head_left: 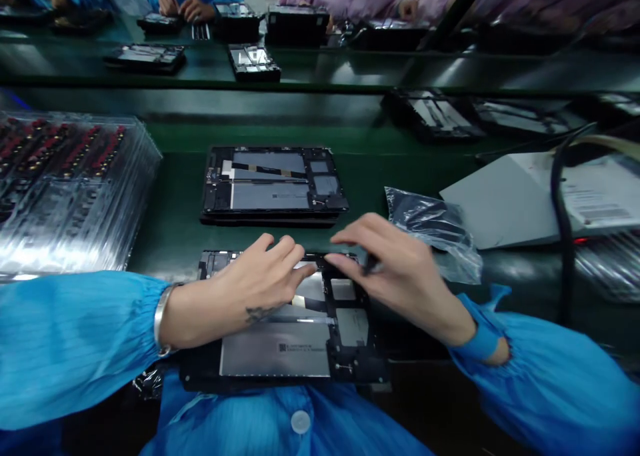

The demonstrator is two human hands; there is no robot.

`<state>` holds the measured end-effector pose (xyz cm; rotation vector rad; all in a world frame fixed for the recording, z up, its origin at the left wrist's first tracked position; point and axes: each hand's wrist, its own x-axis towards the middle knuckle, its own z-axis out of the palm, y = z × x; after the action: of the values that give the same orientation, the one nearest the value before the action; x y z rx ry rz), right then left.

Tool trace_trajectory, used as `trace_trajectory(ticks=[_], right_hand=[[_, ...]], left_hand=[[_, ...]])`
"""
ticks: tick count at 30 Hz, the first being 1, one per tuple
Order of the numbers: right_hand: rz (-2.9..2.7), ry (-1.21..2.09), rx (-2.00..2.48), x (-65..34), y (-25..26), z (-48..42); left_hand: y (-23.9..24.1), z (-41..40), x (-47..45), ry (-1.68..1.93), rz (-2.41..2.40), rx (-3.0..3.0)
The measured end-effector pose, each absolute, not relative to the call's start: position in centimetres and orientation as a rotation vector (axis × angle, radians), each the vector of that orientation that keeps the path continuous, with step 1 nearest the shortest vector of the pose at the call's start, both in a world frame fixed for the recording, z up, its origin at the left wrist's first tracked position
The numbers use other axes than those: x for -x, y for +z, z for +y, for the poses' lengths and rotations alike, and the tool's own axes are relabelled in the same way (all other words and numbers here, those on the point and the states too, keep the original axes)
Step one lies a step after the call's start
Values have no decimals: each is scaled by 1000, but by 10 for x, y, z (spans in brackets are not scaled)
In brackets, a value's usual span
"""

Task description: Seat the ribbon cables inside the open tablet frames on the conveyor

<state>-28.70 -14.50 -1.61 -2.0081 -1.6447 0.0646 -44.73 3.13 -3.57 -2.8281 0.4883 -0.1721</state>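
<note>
An opened tablet chassis (300, 349) lies in front of me, black frame with silver battery panels showing. My left hand (255, 289) rests on its upper part, fingers together and pressing near the top middle. My right hand (395, 276) hovers over the top right corner, fingers curled around a thin dark tool. The fingertips of both hands nearly meet at the top edge. A second opened tablet (273, 186) lies farther out on the green belt (170, 216).
A stack of clear plastic trays (65, 189) with small parts stands at the left. A crumpled plastic bag (435, 233) and a white box (525, 196) lie at the right, with a black cable (563, 243). Other workers' hands (183, 6) and more tablets sit across the far belt.
</note>
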Motion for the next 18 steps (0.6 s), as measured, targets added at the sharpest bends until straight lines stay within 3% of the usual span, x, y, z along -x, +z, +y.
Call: trace_trajectory(ticks=[5,9,11,18], right_hand=[[-1239,28,1555,345,-9,-182],[-1015,625,1315,402,-43,-175],[-920,747,1302,419,-60,-165],[-1179,249,1160,427,-81,-145]], left_hand=[[-42,37,451,-230,479,2838],[-47,52,445,-267,532,2891],[-46,60,437,-207,513,3015],[-32,77,412,292,-102,3675]])
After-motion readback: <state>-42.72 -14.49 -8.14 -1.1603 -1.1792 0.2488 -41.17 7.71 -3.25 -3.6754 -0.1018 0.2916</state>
